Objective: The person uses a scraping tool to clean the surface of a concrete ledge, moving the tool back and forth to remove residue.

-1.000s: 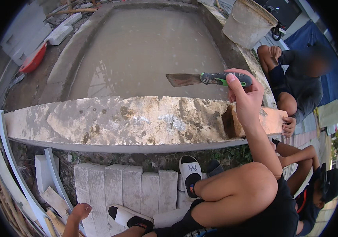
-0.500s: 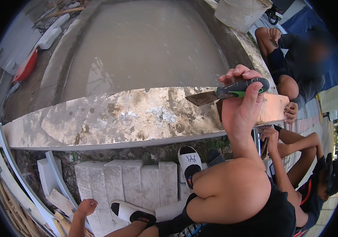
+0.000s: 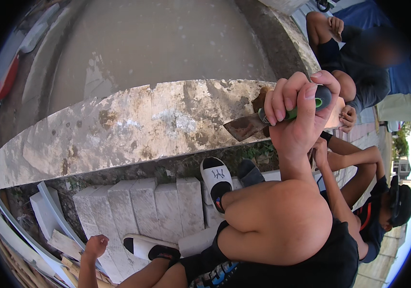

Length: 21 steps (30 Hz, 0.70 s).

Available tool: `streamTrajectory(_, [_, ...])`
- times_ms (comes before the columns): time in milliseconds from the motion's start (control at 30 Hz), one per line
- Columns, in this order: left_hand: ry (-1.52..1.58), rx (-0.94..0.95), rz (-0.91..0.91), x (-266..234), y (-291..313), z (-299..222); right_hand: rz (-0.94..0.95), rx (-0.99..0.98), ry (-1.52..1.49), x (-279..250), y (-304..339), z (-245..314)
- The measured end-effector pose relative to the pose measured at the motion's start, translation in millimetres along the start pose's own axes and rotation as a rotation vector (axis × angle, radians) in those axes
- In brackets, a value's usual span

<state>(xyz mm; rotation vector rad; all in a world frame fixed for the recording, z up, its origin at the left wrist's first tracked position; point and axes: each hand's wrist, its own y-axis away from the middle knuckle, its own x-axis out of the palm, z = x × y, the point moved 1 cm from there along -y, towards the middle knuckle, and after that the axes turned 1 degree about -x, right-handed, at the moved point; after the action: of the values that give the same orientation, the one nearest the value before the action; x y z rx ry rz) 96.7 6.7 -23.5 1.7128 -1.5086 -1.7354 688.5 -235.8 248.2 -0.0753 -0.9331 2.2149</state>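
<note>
My right hand (image 3: 301,105) is wrapped round the black and green handle of a scraper (image 3: 245,127). Its short, stained metal blade points left, over the near edge of a low wall (image 3: 181,115). From this view I cannot tell whether the blade touches the wall. The wall's top is patchy, with pale, brown and grey marks. At the lower left my left hand (image 3: 96,246) hangs with curled fingers above white blocks (image 3: 119,201), and nothing shows in it.
Murky grey water (image 3: 162,43) lies behind the wall. Two people sit close on the right, one with a hand (image 3: 347,117) at the wall's end. Pale curved strips (image 3: 56,211) and wooden sticks lie at left. A red basin (image 3: 6,79) stands at far left.
My right hand has tightened round the scraper's handle, and the blade now tips lower toward the wall's near edge. The whole view has shifted, so the wall sits higher. My left hand stays curled.
</note>
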Motion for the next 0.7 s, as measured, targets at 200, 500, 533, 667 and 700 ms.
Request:
streamTrajectory(200, [0.011, -0.005, -0.023, -8, -4, -6, 0.065, 0.131, -0.170, 3, -5, 6])
streamTrajectory(500, [-0.004, -0.005, -0.025, 1, 5, 3, 0.196, 0.178, -0.250, 4, -1, 9])
streamTrajectory(533, [0.018, -0.008, -0.028, 2, 7, 5, 0.204, 0.153, -0.279, 2, -2, 12])
streamTrajectory(667, [0.015, -0.016, -0.027, 3, 10, 4, 0.222, 0.163, -0.285, -1, 2, 8])
streamTrajectory(700, [0.017, -0.016, -0.028, 3, 11, 6, 0.224, 0.190, -0.274, 0, 3, 8])
